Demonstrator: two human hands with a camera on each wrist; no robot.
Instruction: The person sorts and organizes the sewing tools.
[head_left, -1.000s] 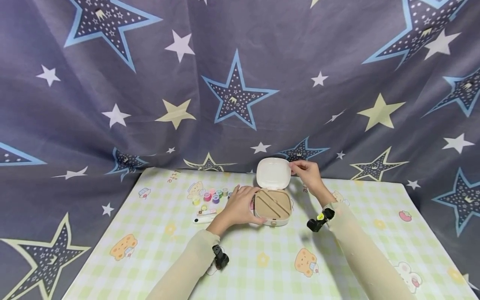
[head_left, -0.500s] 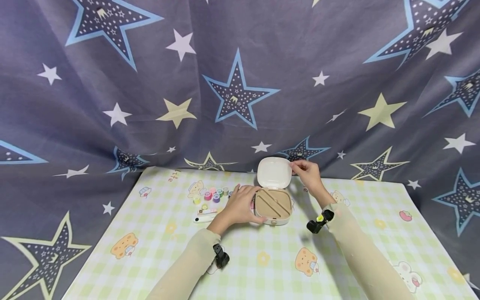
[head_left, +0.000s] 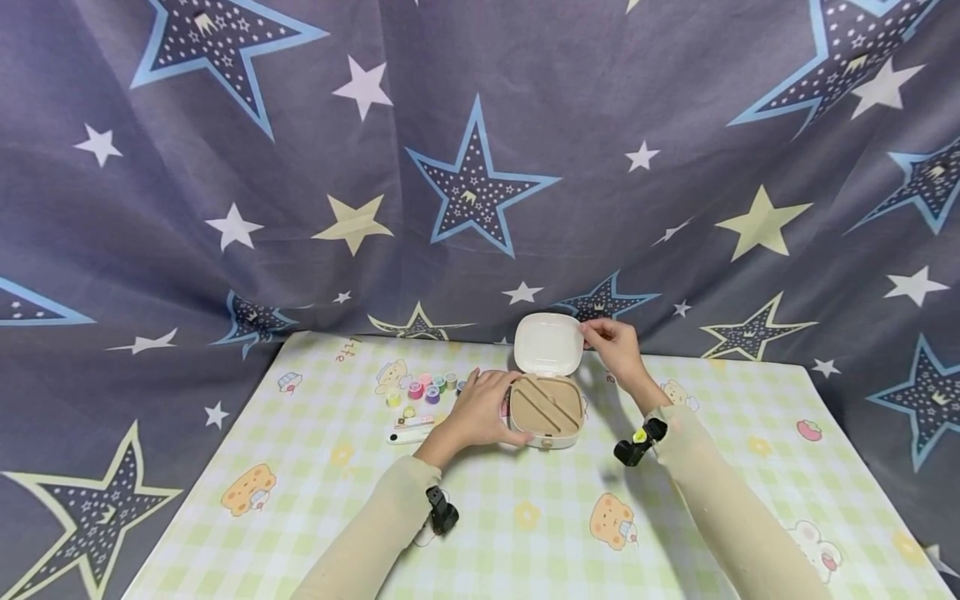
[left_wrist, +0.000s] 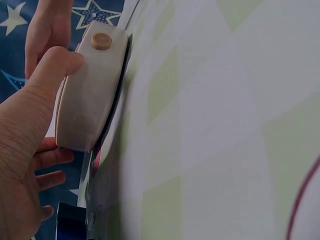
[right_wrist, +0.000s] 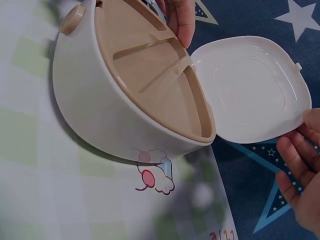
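A white storage box [head_left: 561,442] with a tan divided insert [head_left: 547,407] and a round tan button on its front stands on the table. Its hinged white lid [head_left: 548,344] is raised and leans back. My left hand [head_left: 483,410] grips the box at its left side; in the left wrist view the thumb [left_wrist: 67,61] lies on the front wall and the fingers are spread by the side. At the lid's right edge, my right hand [head_left: 613,343] pinches the rim between thumb and fingertips. The right wrist view shows slots and ridges in the bare insert [right_wrist: 155,75].
Left of the box lie several small coloured spools [head_left: 416,391], a small pinkish strip [head_left: 414,422] and a white stick-like item [head_left: 408,436] with a black dot. A star-patterned curtain [head_left: 480,275] hangs right behind the checked tablecloth [head_left: 525,550].
Both hands keep their hold on the box and its lid. Only a slight shift of the head view shows.
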